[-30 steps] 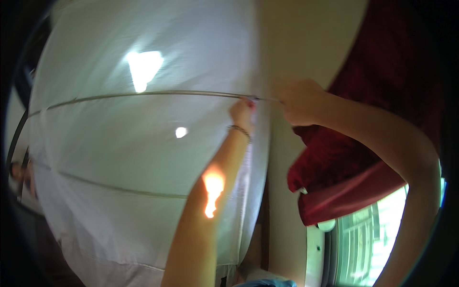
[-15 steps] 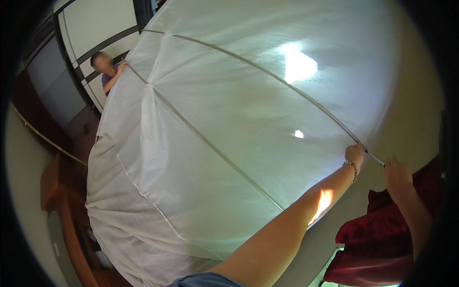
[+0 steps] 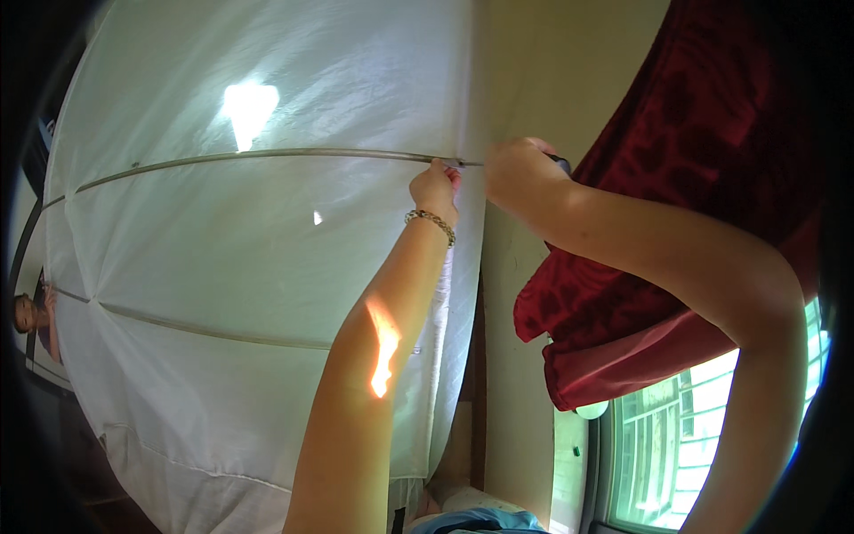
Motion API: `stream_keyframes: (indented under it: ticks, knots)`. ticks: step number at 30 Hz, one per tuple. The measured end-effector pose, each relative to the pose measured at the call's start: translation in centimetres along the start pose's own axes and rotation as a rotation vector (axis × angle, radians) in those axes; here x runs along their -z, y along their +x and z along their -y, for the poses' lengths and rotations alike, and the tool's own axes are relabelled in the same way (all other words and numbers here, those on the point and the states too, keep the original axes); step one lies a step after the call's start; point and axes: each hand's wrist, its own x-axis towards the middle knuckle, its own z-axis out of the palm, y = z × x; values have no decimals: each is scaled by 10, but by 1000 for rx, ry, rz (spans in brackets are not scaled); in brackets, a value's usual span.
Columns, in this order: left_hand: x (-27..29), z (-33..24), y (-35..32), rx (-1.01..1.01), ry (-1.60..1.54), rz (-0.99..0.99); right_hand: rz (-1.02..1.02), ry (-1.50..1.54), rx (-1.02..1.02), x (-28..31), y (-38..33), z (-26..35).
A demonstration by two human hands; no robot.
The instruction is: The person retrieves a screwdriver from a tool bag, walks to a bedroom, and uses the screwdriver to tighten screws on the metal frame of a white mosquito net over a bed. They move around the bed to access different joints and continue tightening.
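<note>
A large white sheer net canopy (image 3: 231, 258) hangs over thin metal poles on my left. My left hand (image 3: 436, 189), with a chain bracelet on the wrist, pinches the end of the upper pole (image 3: 294, 153). Against that pole end points a thin metal shaft, gripped by my right hand (image 3: 525, 178). A dark rounded handle end (image 3: 560, 164) sticks out behind my fist, so the tool looks like a screwdriver. Its middle is hidden inside my fingers. Lower down, a second pole (image 3: 213, 332) runs along the canopy and passes behind my left forearm.
Another person (image 3: 36, 316) stands at the far left edge with a hand raised at the canopy's frame. A dark red curtain (image 3: 694, 169) hangs at right, close to my right arm. Below it is a bright barred window (image 3: 667, 436). A pale wall (image 3: 534, 356) lies between curtain and canopy.
The view has swung to the right, so canopy and co-worker sit farther left and more curtain and window show. My right hand has come closer to the pole end; my left keeps its hold.
</note>
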Motion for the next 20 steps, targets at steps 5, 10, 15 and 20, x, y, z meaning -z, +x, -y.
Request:
stream_keyframes:
  ticks: [5, 10, 15, 20]
  knots:
    - [-1, -4, -6, 14, -7, -3, 61, 373, 37, 13, -3, -23]
    - [-3, -6, -6, 5, 11, 6, 336, 1162, -179, 14, 4, -50]
    - [-6, -4, -8, -15, 3, -36, -19, 419, 109, 0, -6, -33]
    - [-6, -7, -12, -6, -16, -39, -206, -79, 212, -10, -4, -19]
